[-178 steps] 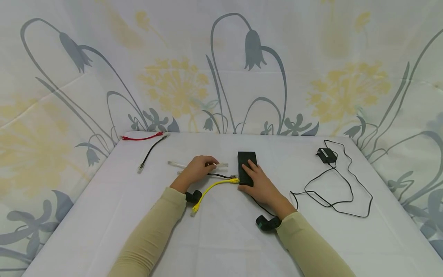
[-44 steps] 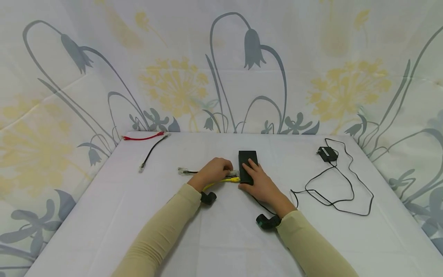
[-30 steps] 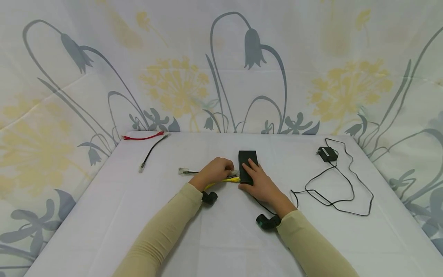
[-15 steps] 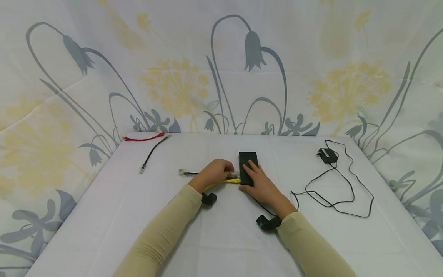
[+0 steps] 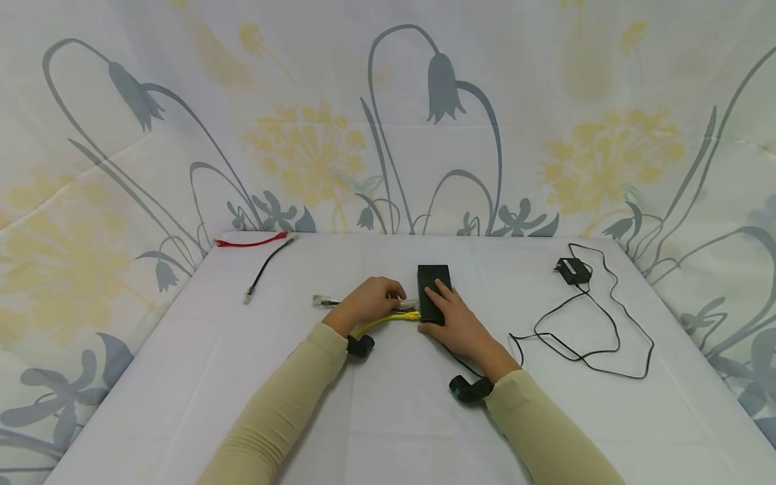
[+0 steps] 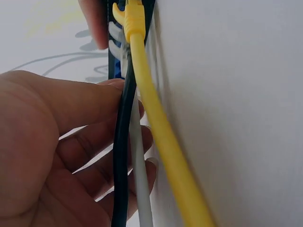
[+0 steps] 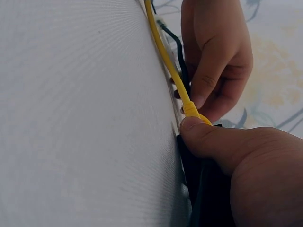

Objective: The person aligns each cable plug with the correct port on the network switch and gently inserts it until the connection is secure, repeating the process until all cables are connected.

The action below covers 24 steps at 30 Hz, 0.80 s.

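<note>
A black network switch (image 5: 433, 273) lies on the white table, held by my right hand (image 5: 457, 323), with fingers spread over its top and thumb at its near end. A yellow network cable (image 6: 161, 127) is plugged into its left side. Beside it a black network cable (image 6: 122, 142) runs to the same side. My left hand (image 5: 366, 300) holds a white network cable (image 6: 138, 161) close to the ports, thumb and fingers around it. White clear-latched plugs (image 6: 113, 49) show at the port row in the left wrist view; how deep they sit I cannot tell.
A red cable (image 5: 251, 240) and a short black cable (image 5: 263, 269) lie at the back left. To the right is a black power adapter (image 5: 572, 271) with its loosely looped cord (image 5: 617, 337). Behind the table hangs a flowered cloth (image 5: 388, 135).
Since the earliest frame my left hand has moved right, bringing the white cable up to the switch. Over the last half second it has shifted slightly left. My right hand stays put.
</note>
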Each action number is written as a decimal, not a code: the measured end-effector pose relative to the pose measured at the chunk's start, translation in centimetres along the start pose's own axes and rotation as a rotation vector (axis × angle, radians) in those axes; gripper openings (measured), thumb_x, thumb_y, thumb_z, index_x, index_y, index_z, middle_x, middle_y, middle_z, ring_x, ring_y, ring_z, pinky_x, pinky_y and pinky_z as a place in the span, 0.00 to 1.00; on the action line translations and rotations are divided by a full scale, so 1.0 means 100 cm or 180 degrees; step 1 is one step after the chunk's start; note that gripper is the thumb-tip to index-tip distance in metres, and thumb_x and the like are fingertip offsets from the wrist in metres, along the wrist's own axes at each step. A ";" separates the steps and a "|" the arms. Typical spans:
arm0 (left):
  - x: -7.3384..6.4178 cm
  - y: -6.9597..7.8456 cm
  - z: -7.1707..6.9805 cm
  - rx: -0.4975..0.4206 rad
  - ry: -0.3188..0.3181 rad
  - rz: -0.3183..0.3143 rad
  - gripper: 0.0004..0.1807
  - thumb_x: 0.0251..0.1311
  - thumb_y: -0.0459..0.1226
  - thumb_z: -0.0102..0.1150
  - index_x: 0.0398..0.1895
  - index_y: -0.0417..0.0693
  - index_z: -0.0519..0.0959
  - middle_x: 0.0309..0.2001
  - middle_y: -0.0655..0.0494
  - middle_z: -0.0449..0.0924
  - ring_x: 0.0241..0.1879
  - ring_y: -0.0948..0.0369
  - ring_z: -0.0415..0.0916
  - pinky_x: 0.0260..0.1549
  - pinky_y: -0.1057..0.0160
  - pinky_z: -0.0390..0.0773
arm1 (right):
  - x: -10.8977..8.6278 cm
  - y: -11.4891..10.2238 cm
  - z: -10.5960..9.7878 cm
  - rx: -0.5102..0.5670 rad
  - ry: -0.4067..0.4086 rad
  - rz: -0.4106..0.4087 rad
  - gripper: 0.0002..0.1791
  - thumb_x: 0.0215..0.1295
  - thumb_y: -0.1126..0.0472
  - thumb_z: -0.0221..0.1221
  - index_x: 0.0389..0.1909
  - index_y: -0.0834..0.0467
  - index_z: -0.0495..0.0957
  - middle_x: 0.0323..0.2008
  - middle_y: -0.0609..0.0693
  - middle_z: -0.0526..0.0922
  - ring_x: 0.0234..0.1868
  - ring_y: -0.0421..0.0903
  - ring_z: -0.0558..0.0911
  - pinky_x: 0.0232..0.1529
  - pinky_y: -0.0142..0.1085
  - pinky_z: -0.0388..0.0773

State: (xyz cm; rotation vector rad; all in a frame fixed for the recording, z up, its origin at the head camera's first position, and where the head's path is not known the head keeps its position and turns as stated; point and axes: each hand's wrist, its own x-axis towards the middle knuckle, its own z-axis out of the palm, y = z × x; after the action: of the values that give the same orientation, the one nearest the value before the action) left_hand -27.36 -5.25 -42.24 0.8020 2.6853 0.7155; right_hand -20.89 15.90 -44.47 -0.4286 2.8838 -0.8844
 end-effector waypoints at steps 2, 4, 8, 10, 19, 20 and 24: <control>-0.001 -0.002 -0.002 0.0029 0.0012 -0.0001 0.12 0.68 0.35 0.52 0.49 0.49 0.83 0.44 0.53 0.83 0.43 0.58 0.79 0.46 0.57 0.78 | 0.000 0.000 0.000 -0.0001 0.0007 0.0006 0.44 0.63 0.44 0.62 0.75 0.53 0.55 0.78 0.53 0.44 0.76 0.66 0.44 0.68 0.65 0.54; -0.003 -0.004 -0.003 0.0031 0.0031 -0.0018 0.12 0.68 0.34 0.52 0.49 0.49 0.83 0.44 0.52 0.83 0.43 0.58 0.79 0.46 0.57 0.78 | 0.000 0.001 0.000 -0.0008 0.0011 0.0016 0.44 0.63 0.44 0.62 0.75 0.53 0.55 0.78 0.53 0.44 0.76 0.66 0.45 0.68 0.65 0.54; -0.006 -0.009 -0.005 0.0034 0.0085 -0.0092 0.11 0.68 0.35 0.53 0.48 0.49 0.83 0.45 0.52 0.83 0.43 0.58 0.79 0.46 0.58 0.78 | 0.000 0.002 0.001 -0.0010 0.0007 0.0029 0.44 0.63 0.43 0.62 0.75 0.52 0.55 0.78 0.53 0.44 0.76 0.65 0.45 0.68 0.64 0.54; -0.008 -0.012 -0.006 0.0041 0.0114 -0.0119 0.11 0.68 0.35 0.53 0.48 0.50 0.83 0.45 0.53 0.83 0.44 0.57 0.79 0.46 0.58 0.78 | 0.000 0.002 0.001 -0.0011 0.0002 0.0034 0.44 0.63 0.43 0.62 0.75 0.52 0.55 0.78 0.53 0.44 0.76 0.65 0.45 0.68 0.64 0.54; -0.021 -0.022 -0.016 0.0116 0.0230 -0.0274 0.11 0.68 0.37 0.54 0.49 0.50 0.83 0.45 0.52 0.83 0.42 0.58 0.78 0.43 0.60 0.78 | 0.000 0.000 0.001 -0.0020 -0.0005 0.0038 0.44 0.63 0.44 0.62 0.75 0.51 0.55 0.78 0.53 0.44 0.76 0.65 0.45 0.68 0.65 0.54; -0.022 -0.023 -0.018 0.0114 0.0248 -0.0299 0.11 0.68 0.37 0.54 0.49 0.50 0.83 0.45 0.52 0.83 0.42 0.58 0.78 0.42 0.60 0.78 | 0.000 0.000 0.001 -0.0021 -0.0005 0.0028 0.44 0.63 0.44 0.62 0.75 0.52 0.55 0.78 0.53 0.44 0.76 0.65 0.45 0.68 0.64 0.54; -0.028 -0.029 -0.025 0.0040 0.0285 -0.0426 0.12 0.69 0.37 0.53 0.50 0.49 0.82 0.46 0.52 0.83 0.42 0.58 0.78 0.41 0.60 0.77 | -0.001 0.000 0.001 -0.0017 0.0010 -0.0010 0.44 0.63 0.44 0.62 0.75 0.52 0.55 0.78 0.53 0.45 0.76 0.64 0.46 0.68 0.64 0.54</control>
State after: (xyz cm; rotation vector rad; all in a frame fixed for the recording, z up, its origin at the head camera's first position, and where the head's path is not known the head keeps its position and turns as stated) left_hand -27.24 -9.92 -41.33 0.5994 2.7939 0.7193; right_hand -20.81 15.85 -44.53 -0.4327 2.8898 -0.8791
